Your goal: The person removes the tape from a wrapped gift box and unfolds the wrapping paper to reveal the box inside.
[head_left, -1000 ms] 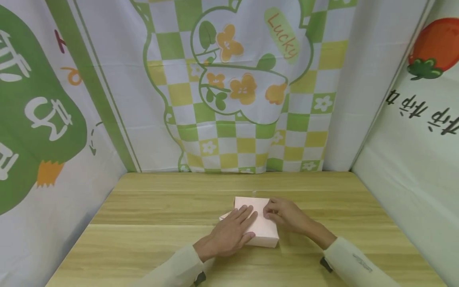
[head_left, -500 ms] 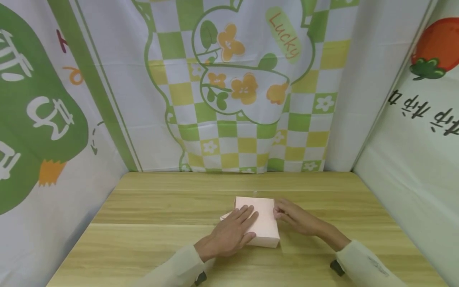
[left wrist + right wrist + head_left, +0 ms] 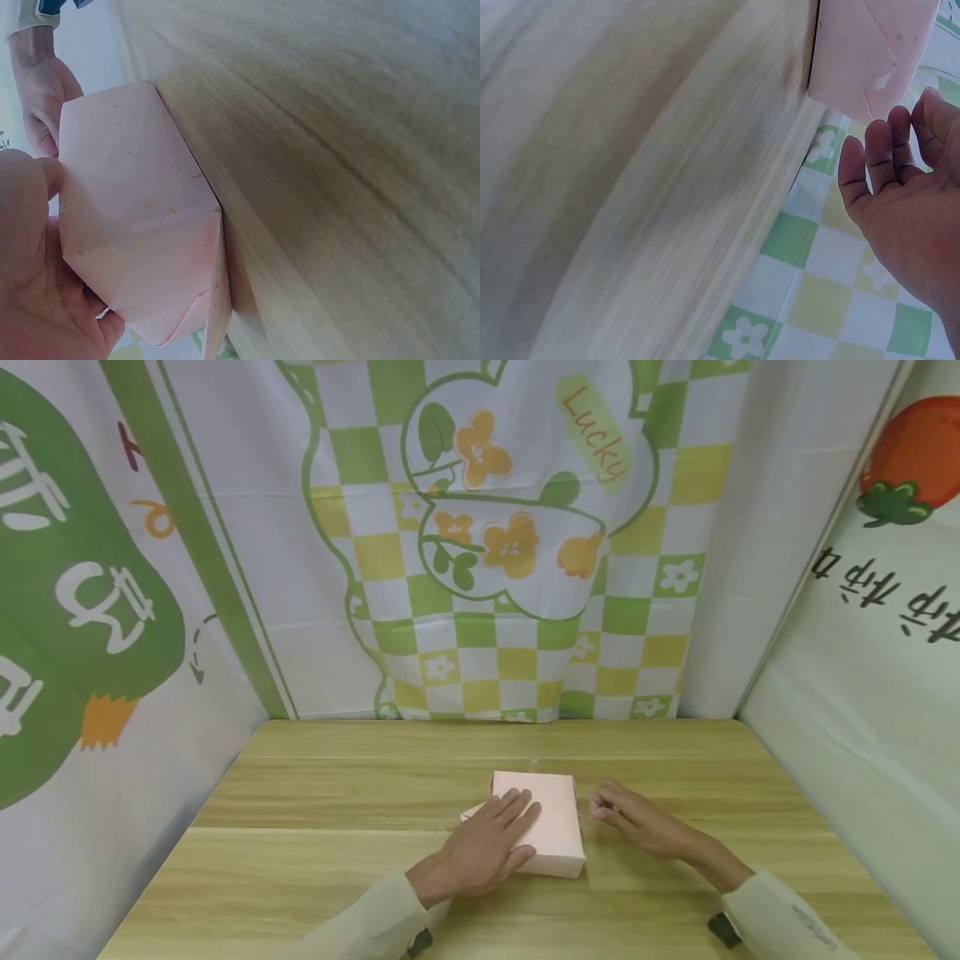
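Note:
A pale pink folded paper box (image 3: 552,827) lies on the wooden table, with a flap sticking out at its left side. My left hand (image 3: 483,852) lies flat across the left part of its top, fingers spread. In the left wrist view, the box's near side (image 3: 135,165) shows small specks and creases. Just right of the box is my right hand (image 3: 637,822), its fingers curled and thumb close to the index finger. The right wrist view shows this hand (image 3: 911,172) beside the box's creased end, which bears a small shiny patch (image 3: 883,79). Nothing shows between its fingertips.
A small clear scrap (image 3: 533,766) sits on the wooden table (image 3: 337,793) just behind the box. A checkered curtain (image 3: 517,660) hangs along the table's back edge, and printed cloth walls (image 3: 862,710) stand on both sides.
My right hand has moved from the top of the box over its right edge and away to the right. The left hand and the box have stayed in place.

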The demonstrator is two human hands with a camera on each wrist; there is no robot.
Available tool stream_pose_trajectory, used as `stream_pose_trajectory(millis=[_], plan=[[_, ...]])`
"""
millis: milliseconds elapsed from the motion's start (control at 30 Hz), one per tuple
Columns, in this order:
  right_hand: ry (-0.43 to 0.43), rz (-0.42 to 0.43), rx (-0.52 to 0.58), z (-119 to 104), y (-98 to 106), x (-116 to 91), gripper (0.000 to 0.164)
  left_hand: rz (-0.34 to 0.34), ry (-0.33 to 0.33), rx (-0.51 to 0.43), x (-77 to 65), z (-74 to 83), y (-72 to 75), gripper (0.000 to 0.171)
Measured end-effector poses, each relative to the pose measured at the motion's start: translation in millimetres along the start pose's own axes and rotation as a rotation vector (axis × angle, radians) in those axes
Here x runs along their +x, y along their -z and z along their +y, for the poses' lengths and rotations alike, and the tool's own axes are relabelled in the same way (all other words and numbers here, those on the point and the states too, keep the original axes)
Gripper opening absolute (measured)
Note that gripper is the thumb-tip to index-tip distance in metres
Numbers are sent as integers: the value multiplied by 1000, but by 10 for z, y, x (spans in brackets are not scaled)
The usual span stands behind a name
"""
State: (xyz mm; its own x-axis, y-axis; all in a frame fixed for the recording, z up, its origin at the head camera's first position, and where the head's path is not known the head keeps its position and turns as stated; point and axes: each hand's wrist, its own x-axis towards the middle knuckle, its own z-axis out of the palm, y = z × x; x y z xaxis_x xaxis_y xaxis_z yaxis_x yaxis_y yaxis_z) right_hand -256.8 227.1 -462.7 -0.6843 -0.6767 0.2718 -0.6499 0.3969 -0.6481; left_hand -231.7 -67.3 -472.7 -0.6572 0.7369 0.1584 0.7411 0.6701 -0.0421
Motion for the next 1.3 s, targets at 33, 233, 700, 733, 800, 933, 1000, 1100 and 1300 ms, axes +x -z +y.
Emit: stream_pose_trajectory(millis=[33, 233, 700, 733, 800, 933, 1000, 1100, 1300], plan=[[-1, -2, 3, 12, 3, -18, 15, -3, 1, 0, 1, -1, -1, 55], [-50, 5, -5, 63, 64, -140, 9, 3, 13, -25, -6, 2, -21, 56], [-618, 228, 228, -688, -427, 110, 65, 188, 460, -763, -105, -16, -207, 100], [-647, 185, 280, -671, -470, 92, 75, 155, 458, -799, -124, -38, -225, 102], [-663, 115, 336, -598, -515, 40, 89, 97, 436, -830, -167, -94, -247, 103], [-514, -10, 197, -410, -483, -97, 97, 44, 374, -723, -230, -203, -226, 91], [-402, -41, 53, -334, -469, -126, 92, 34, 358, -628, -246, -247, -198, 84], [-289, -37, -181, -251, -457, -119, 80, 31, 293, -462, -250, -297, -199, 60], [-23, 84, -604, -104, -445, -119, 33, 53, 98, -216, -250, -386, -190, 38]])
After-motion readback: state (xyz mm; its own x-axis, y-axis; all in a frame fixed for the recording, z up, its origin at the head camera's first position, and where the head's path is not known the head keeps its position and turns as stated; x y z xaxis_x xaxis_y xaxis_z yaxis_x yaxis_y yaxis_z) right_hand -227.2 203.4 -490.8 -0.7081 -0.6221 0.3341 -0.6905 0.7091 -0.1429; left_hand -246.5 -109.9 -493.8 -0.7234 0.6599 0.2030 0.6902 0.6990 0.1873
